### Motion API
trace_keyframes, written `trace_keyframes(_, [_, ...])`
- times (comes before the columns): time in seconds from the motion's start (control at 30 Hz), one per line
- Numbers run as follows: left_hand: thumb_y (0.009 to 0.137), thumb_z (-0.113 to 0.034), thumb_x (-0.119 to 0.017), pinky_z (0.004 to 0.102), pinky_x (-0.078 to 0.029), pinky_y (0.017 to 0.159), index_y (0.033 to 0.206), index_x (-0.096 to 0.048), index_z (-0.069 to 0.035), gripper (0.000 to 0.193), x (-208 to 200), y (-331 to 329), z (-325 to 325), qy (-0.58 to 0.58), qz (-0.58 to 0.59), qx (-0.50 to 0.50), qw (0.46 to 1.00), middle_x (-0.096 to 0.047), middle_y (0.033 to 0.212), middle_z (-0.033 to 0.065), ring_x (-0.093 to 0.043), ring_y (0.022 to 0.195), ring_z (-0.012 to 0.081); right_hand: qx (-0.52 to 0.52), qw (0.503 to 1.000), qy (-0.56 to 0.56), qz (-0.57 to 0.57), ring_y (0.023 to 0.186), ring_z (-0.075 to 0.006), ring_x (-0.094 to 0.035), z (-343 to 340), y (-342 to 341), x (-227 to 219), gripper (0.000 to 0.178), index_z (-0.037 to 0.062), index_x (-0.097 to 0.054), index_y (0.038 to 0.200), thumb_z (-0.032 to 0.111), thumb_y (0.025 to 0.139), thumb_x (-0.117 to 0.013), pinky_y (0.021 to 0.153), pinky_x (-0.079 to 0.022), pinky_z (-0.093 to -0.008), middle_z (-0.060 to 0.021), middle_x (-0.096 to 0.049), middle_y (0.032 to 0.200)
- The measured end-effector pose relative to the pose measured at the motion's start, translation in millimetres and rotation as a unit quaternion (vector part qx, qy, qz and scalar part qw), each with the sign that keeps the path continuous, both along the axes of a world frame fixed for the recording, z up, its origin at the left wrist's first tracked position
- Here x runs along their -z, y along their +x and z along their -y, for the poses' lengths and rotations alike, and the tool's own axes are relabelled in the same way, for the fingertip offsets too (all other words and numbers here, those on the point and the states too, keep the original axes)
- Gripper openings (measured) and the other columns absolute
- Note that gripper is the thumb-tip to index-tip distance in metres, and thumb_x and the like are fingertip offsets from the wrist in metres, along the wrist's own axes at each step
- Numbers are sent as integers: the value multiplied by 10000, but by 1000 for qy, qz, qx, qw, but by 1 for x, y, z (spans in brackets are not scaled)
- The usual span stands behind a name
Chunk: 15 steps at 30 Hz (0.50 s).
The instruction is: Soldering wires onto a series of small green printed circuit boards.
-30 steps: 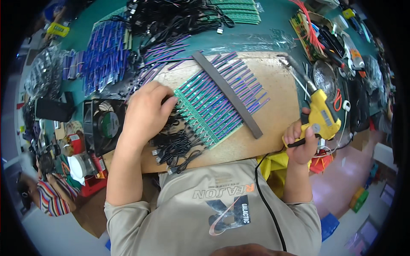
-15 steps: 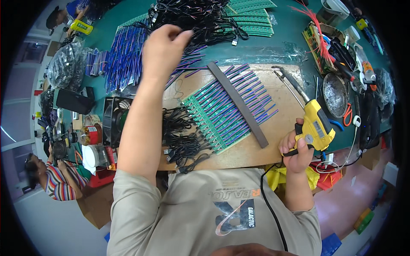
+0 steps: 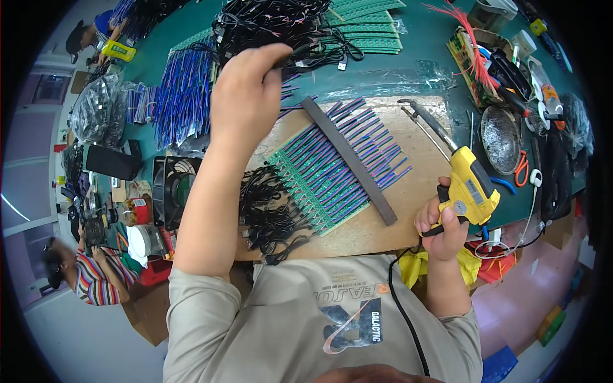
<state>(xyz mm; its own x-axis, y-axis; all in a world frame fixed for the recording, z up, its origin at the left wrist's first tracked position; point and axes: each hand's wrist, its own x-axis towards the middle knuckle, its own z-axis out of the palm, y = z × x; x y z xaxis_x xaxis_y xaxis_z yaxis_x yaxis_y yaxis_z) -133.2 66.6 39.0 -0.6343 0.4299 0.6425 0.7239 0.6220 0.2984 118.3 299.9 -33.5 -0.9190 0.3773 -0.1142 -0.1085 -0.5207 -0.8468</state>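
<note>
My right hand [image 3: 440, 226] grips a yellow soldering gun [image 3: 472, 188], its metal tip and thin feed tube pointing up and left. Over the edge of a heap of black cables [image 3: 268, 25], my left hand [image 3: 246, 96] is closed, with a black cable [image 3: 283, 61] at its fingertips. Between the hands, a green circuit board panel [image 3: 300, 185] lies tilted on a brown work board [image 3: 415, 153]. Purple-blue wires [image 3: 345, 143] run in rows across the panel under a dark flat bar [image 3: 351, 159]. Bundled black USB cables [image 3: 268, 210] fan from its lower left edge.
More green panels [image 3: 367, 32] and a stack of purple-blue wires [image 3: 182, 96] lie at the back. At right are a metal dish [image 3: 500, 140], red-orange handled scissors [image 3: 522, 167] and a tool box [image 3: 476, 64]. A black fan [image 3: 169, 191] stands left. Other people sit farther left.
My left hand has drawn back a little toward me, its fingertips now on a black cable. The right hand and soldering gun have barely moved. The whole view has shifted slightly.
</note>
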Motion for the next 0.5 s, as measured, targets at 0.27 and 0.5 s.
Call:
trace_keyframes(0.27, [731,-5,-635,396,-447,752,951,-665,-87,236,33,64,68,-153,19,-54,987,-622,882,61,-597,860,270,-19,999,29,1,515,-119,-451,2,-1,3,595,-30,-363,1353,274,898,-597,487,-397,-273,-18,-452,674])
trace_keyframes(0.5, [767,-57,-673,404,-482,822,936,-652,-41,172,36,62,76,-134,148,-23,980,-661,955,114,-619,918,316,-22,998,51,2,519,-125,-449,3,-2,2,574,-38,-366,1347,255,906,-588,493,-397,-275,-21,-451,674])
